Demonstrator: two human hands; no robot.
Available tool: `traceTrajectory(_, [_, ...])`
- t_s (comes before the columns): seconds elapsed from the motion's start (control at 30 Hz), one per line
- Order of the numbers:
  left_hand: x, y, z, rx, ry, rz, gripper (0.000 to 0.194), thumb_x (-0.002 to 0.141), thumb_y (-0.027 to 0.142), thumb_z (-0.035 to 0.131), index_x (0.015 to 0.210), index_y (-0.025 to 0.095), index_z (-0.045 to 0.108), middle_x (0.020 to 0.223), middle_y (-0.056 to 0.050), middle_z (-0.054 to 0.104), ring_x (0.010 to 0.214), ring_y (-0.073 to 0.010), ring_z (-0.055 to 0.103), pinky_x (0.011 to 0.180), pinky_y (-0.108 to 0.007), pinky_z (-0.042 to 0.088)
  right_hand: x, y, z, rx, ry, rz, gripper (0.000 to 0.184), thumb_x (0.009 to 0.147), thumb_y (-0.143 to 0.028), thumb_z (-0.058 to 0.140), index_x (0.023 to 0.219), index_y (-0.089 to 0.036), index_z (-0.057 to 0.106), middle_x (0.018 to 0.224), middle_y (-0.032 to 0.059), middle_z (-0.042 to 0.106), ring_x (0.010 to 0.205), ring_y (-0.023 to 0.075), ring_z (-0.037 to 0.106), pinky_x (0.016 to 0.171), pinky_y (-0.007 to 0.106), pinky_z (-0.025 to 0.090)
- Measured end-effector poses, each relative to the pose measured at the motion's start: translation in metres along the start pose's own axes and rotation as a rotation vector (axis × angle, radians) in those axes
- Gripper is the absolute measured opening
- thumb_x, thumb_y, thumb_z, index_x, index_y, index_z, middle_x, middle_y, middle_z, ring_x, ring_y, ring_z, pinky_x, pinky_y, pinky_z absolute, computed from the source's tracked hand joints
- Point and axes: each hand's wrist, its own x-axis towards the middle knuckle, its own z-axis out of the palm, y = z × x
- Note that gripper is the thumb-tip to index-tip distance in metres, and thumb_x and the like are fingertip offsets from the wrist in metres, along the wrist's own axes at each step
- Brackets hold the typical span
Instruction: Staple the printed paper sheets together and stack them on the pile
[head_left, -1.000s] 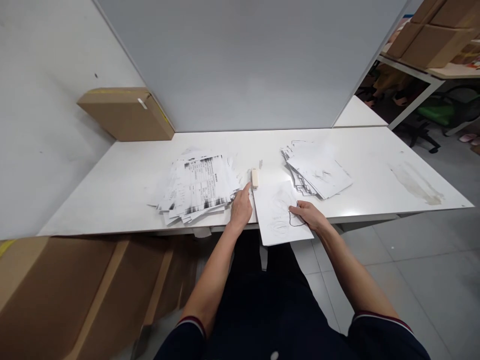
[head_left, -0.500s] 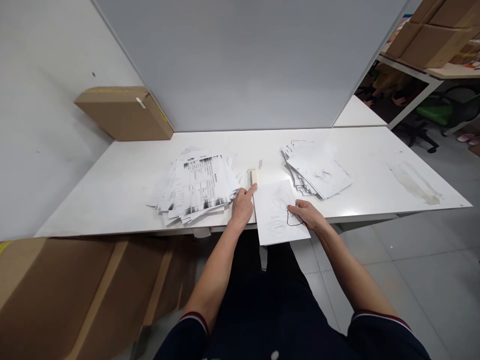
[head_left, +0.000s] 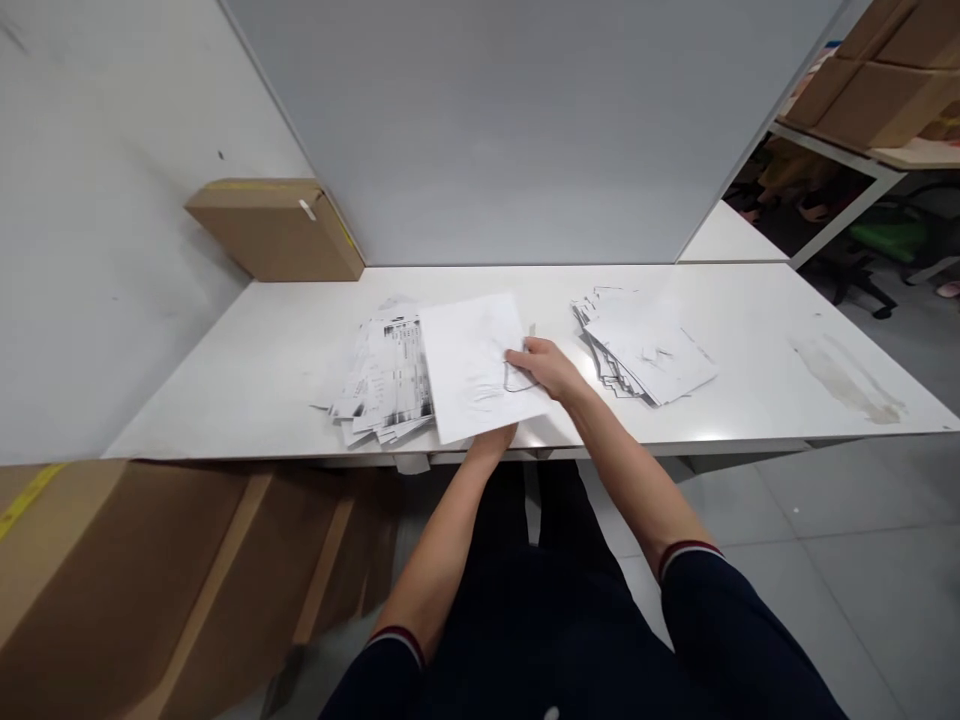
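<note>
A white sheet of paper (head_left: 466, 345) with faint grey marks is held tilted above the front of the table. My right hand (head_left: 553, 368) pinches its right side, thumb on top. A thin dark loop (head_left: 516, 388) shows by that thumb, perhaps a cord. My left hand (head_left: 496, 438) is under the sheet's lower edge; its fingers are hidden. The sheet partly covers a pile of printed papers (head_left: 397, 370) on the left. To the right of my right hand lies another pile of papers (head_left: 660, 355), mostly blank side up.
The white table (head_left: 750, 350) meets a grey panel (head_left: 495, 130) at the back. A flat cardboard box (head_left: 277, 235) leans at the back left corner. Large cartons (head_left: 97, 580) stand below on the left. A dried smear (head_left: 851, 380) marks the table's right end.
The sheet has moved left and away from me, over the left pile, with my right hand. My left hand has left the small cream block and gone under the sheet; the block is now hidden.
</note>
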Motion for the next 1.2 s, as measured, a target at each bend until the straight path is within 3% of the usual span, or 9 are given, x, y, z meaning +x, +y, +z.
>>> traceTrajectory(0.13, [0.005,0.001,-0.001,0.234,-0.082,-0.034,0.044,0.083,0.007,0.038,0.126,0.010,0.050,0.102,-0.018,0.062,0.097,-0.0298,0.060,0.086,-0.045,0.045,0.047,-0.005,0.051,-0.195,-0.031,-0.015,0.016,0.082,-0.025,0.054,0.068,-0.018,0.050,0.053,-0.0061,0.052,0.052,0.0071,0.048,0.054,0.018,0.041])
traceTrajectory(0.23, [0.002,0.002,-0.003,0.346,-0.102,-0.044,0.045,0.082,0.008,0.038,0.126,0.010,0.049,0.101,-0.017,0.058,0.090,-0.0287,0.060,0.077,-0.041,0.049,0.053,-0.006,0.053,-0.306,0.012,-0.012,0.024,0.082,-0.037,0.057,0.069,-0.018,0.049,0.053,-0.0046,0.051,0.053,0.0088,0.048,0.057,0.021,0.041])
traceTrajectory(0.3, [-0.001,0.002,-0.005,0.367,-0.088,-0.006,0.048,0.083,0.007,0.036,0.129,0.012,0.047,0.099,-0.015,0.057,0.089,-0.0270,0.059,0.074,-0.037,0.048,0.045,-0.003,0.033,-0.375,0.078,-0.037,0.027,0.081,-0.043,0.058,0.075,-0.018,0.051,0.063,-0.0017,0.056,0.061,0.0112,0.051,0.064,0.024,0.042])
traceTrajectory(0.4, [-0.002,0.004,-0.006,0.362,-0.062,0.049,0.054,0.085,0.004,0.030,0.136,0.016,0.040,0.093,-0.012,0.056,0.086,-0.0233,0.057,0.071,-0.032,0.047,0.025,0.009,-0.023,-0.513,0.249,-0.074,0.021,0.082,-0.039,0.056,0.081,-0.018,0.056,0.081,0.0038,0.061,0.076,0.0161,0.054,0.075,0.028,0.041])
traceTrajectory(0.53, [-0.002,0.005,-0.007,0.320,-0.044,0.078,0.053,0.087,0.006,0.030,0.138,0.016,0.038,0.090,-0.010,0.055,0.083,-0.0199,0.055,0.069,-0.028,0.044,0.004,0.038,-0.109,-0.928,0.647,-0.034,0.033,0.082,-0.036,0.054,0.106,-0.014,0.059,0.113,0.0159,0.058,0.103,0.0272,0.050,0.086,0.037,0.038])
traceTrajectory(0.63, [-0.002,0.004,-0.007,0.301,-0.038,0.078,0.051,0.088,0.007,0.029,0.137,0.015,0.040,0.089,-0.010,0.056,0.082,-0.0199,0.054,0.069,-0.028,0.044,-0.003,0.058,-0.147,-1.071,0.620,0.062,0.055,0.078,-0.044,0.058,0.123,-0.012,0.052,0.130,0.0193,0.049,0.116,0.0334,0.042,0.089,0.042,0.037])
traceTrajectory(0.9, [-0.002,0.006,-0.009,0.279,-0.060,0.056,0.053,0.086,0.006,0.030,0.137,0.014,0.038,0.093,-0.011,0.057,0.087,-0.0214,0.054,0.074,-0.031,0.045,0.000,0.065,-0.148,-1.059,0.623,0.184,0.045,0.084,-0.046,0.047,0.113,-0.015,0.062,0.121,0.0189,0.055,0.108,0.0339,0.047,0.081,0.041,0.040])
traceTrajectory(1.03, [-0.002,0.006,-0.009,0.253,-0.043,0.060,0.055,0.084,0.004,0.032,0.137,0.016,0.039,0.093,-0.010,0.057,0.087,-0.0201,0.055,0.074,-0.030,0.045,-0.003,0.059,-0.146,-1.159,0.555,0.147,0.040,0.092,-0.028,0.031,0.102,-0.012,0.066,0.102,0.0202,0.063,0.094,0.0279,0.056,0.075,0.035,0.040])
traceTrajectory(1.2, [-0.004,0.003,-0.009,0.219,-0.015,0.087,0.054,0.085,0.006,0.032,0.138,0.016,0.038,0.093,-0.010,0.057,0.088,-0.0206,0.055,0.076,-0.030,0.046,-0.018,0.055,-0.148,-1.173,0.681,0.053,0.038,0.092,-0.024,0.032,0.100,-0.010,0.067,0.094,0.0181,0.068,0.084,0.0261,0.061,0.073,0.034,0.039])
